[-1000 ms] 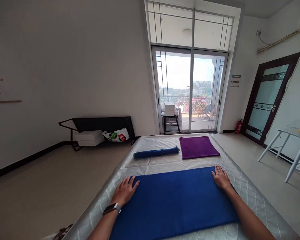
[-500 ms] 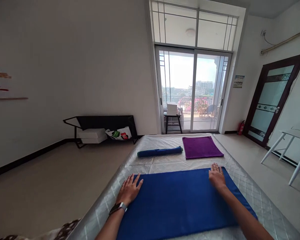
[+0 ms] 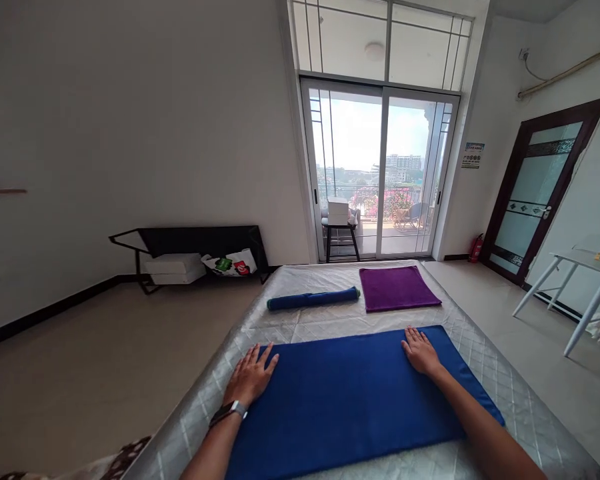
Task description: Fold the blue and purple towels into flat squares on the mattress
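Observation:
A blue towel (image 3: pixel 345 393) lies spread flat across the quilted silver mattress (image 3: pixel 485 357). My left hand (image 3: pixel 250 375) rests on its far left corner, fingers spread, with a watch on the wrist. Near the far right corner my right hand (image 3: pixel 420 352) lies flat on the cloth, fingers stretched out. Neither hand grips anything. Beyond the spread towel sits a rolled blue towel (image 3: pixel 313 299) with a green edge. To the right of the roll is a folded purple towel (image 3: pixel 399 289), lying flat.
A black bench-like frame (image 3: pixel 200 241) against the left wall holds white boxes (image 3: pixel 175 268) and a printed bag (image 3: pixel 233 263). A black stool (image 3: pixel 341 230) stands by the sliding glass door (image 3: pixel 381 173). On the right are a white table (image 3: pixel 587 264) and a fire extinguisher (image 3: pixel 475 249).
My right hand has slid a little to the left over the blue towel, away from its right edge. My left hand stays at the left corner. The view has shifted slightly.

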Demonstrator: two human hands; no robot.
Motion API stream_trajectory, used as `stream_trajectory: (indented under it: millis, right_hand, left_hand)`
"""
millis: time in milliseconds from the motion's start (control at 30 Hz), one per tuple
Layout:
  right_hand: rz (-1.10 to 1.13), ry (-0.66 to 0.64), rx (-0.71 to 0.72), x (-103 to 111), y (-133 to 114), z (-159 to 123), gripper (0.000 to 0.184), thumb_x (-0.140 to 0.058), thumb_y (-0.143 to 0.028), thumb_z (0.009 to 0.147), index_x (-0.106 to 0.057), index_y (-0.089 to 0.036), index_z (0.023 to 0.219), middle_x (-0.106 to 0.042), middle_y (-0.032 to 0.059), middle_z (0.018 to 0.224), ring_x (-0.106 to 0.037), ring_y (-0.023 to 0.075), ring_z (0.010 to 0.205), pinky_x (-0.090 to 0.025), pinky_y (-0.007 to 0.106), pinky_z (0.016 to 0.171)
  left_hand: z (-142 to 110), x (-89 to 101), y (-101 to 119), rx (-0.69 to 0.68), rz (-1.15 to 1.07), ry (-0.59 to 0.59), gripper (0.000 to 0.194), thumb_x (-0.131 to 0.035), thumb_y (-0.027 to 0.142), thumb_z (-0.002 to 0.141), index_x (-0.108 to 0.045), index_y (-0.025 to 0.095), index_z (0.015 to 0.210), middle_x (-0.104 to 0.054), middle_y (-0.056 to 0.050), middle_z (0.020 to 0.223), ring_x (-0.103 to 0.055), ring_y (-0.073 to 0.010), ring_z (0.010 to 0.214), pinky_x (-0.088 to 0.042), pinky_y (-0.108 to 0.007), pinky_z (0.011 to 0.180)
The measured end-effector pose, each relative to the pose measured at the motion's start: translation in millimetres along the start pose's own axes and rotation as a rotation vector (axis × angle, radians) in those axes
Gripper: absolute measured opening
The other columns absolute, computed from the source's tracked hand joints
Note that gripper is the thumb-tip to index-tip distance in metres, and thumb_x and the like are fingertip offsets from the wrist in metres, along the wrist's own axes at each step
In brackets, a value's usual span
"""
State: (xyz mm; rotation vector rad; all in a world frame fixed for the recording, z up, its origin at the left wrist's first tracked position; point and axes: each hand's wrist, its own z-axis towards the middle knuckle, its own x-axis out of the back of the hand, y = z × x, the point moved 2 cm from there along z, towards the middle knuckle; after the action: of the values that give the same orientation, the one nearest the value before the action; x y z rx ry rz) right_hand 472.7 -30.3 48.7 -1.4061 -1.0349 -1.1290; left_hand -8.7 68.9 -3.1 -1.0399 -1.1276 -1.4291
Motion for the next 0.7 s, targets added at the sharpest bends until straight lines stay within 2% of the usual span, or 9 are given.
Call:
stream_trajectory:
  millis: [133, 200, 233, 300, 367, 500, 567, 633, 700]
  right_hand:
    - [-0.070, 0.031, -0.114, 20, 78, -1, 0.062, -0.020, -0.031, 0.098, -0.030, -0.003, 0.152, -0.028, 0.0147, 0.160, -0.021, 0.0206, 0.149, -0.017, 0.039, 0.121]
    - [-0.087, 0.061, -0.160, 27, 94, -5, 0.062, -0.021, -0.030, 0.098, -0.033, -0.002, 0.151, -0.031, 0.0160, 0.158, -0.024, 0.0224, 0.149, -0.018, 0.040, 0.121]
    - [-0.093, 0.089, -0.178, 29, 94, -8, 0.061, -0.021, -0.030, 0.098, -0.034, -0.002, 0.150, -0.032, 0.0163, 0.158, -0.024, 0.0230, 0.148, -0.018, 0.041, 0.121]
    - [-0.097, 0.153, -0.171, 30, 75, -15, 0.061, -0.019, -0.029, 0.098, -0.035, -0.001, 0.150, -0.032, 0.0169, 0.158, -0.024, 0.0241, 0.148, -0.019, 0.043, 0.121]
    - [-0.077, 0.192, -0.086, 23, 35, -24, 0.061, -0.018, -0.028, 0.099, -0.033, 0.000, 0.150, -0.030, 0.0169, 0.158, -0.023, 0.0246, 0.149, -0.020, 0.044, 0.121]
    - [0.058, 0.169, 0.266, -14, -68, -50, 0.062, -0.021, -0.041, 0.101, -0.028, -0.008, 0.154, -0.028, 0.0120, 0.160, -0.023, 0.0232, 0.149, -0.024, 0.042, 0.120]
    - [0.122, 0.131, 0.409, -34, -104, -65, 0.063, -0.025, -0.047, 0.101, -0.026, -0.014, 0.155, -0.027, 0.0091, 0.160, -0.024, 0.0228, 0.149, -0.023, 0.041, 0.121]
    - [0.161, 0.079, 0.478, -47, -118, -77, 0.067, -0.028, -0.053, 0.100, -0.024, -0.017, 0.156, -0.025, 0.0074, 0.160, -0.023, 0.0229, 0.149, -0.020, 0.040, 0.122]
    - [0.167, 0.030, 0.462, -49, -108, -84, 0.070, -0.028, -0.057, 0.099, -0.022, -0.017, 0.156, -0.023, 0.0071, 0.161, -0.022, 0.0229, 0.149, -0.017, 0.041, 0.122]
  left_hand:
    - [-3, 8.2, 2, -0.009, -0.011, -0.020, 0.062, -0.034, 0.051, 0.095, -0.046, 0.019, 0.146, -0.041, -0.013, 0.155, -0.032, -0.0308, 0.146, -0.028, -0.050, 0.117]
    - [-5, 12.2, 4, -0.017, -0.017, -0.027, 0.061, -0.034, 0.051, 0.094, -0.046, 0.021, 0.146, -0.042, -0.011, 0.155, -0.032, -0.0303, 0.146, -0.028, -0.050, 0.117]
    - [-5, 13.5, 5, -0.016, -0.017, -0.032, 0.062, -0.034, 0.051, 0.094, -0.046, 0.020, 0.146, -0.042, -0.012, 0.155, -0.032, -0.0306, 0.145, -0.028, -0.050, 0.117]
    - [-5, 15.2, 7, 0.004, -0.018, -0.045, 0.063, -0.032, 0.052, 0.095, -0.043, 0.019, 0.148, -0.039, -0.014, 0.156, -0.033, -0.0314, 0.145, -0.027, -0.050, 0.117]
    - [-5, 16.2, 10, 0.034, -0.020, -0.050, 0.064, -0.030, 0.052, 0.095, -0.041, 0.018, 0.149, -0.037, -0.014, 0.157, -0.032, -0.0311, 0.146, -0.026, -0.051, 0.117]
    - [-5, 19.8, 13, 0.040, -0.025, -0.061, 0.062, -0.031, 0.048, 0.096, -0.041, 0.018, 0.149, -0.035, -0.015, 0.158, -0.029, -0.0311, 0.147, -0.025, -0.051, 0.117]
    - [-6, 22.5, 13, 0.031, -0.026, -0.076, 0.062, -0.032, 0.047, 0.096, -0.041, 0.016, 0.149, -0.035, -0.017, 0.158, -0.029, -0.0320, 0.147, -0.025, -0.050, 0.117]
    - [-6, 25.0, 13, 0.024, -0.029, -0.083, 0.062, -0.032, 0.048, 0.096, -0.041, 0.016, 0.149, -0.036, -0.016, 0.158, -0.030, -0.0321, 0.146, -0.026, -0.050, 0.117]
    - [-6, 26.5, 13, 0.016, -0.030, -0.086, 0.061, -0.032, 0.047, 0.096, -0.043, 0.016, 0.148, -0.038, -0.016, 0.157, -0.031, -0.0320, 0.146, -0.027, -0.050, 0.117]
